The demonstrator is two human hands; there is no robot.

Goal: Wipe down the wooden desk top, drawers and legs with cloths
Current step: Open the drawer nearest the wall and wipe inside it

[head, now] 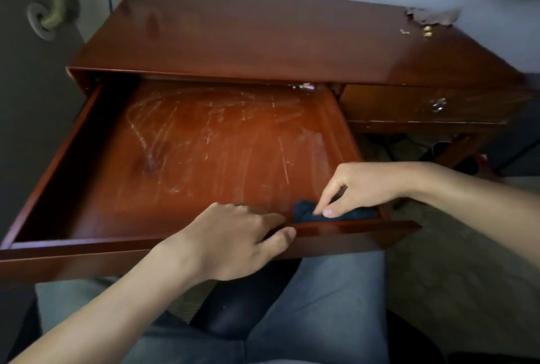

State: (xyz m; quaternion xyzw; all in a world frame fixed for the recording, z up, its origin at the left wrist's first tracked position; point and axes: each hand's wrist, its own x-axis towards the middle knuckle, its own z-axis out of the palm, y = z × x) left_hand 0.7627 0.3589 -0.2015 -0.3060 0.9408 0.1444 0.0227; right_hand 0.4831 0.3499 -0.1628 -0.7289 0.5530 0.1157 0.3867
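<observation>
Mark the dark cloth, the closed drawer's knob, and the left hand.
dark cloth (304, 213): head view, bunched left end.
knob (439, 104): head view, its shiny centre.
left hand (233, 239): head view, back of the hand.

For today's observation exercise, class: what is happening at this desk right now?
A seated person is wiping inside the pulled-out left drawer of a wooden desk. The right hand presses a dark cloth into the drawer's front right corner, while the left hand grips the drawer's front edge. The drawer bottom shows pale streaks. The smaller right drawer is closed.
</observation>
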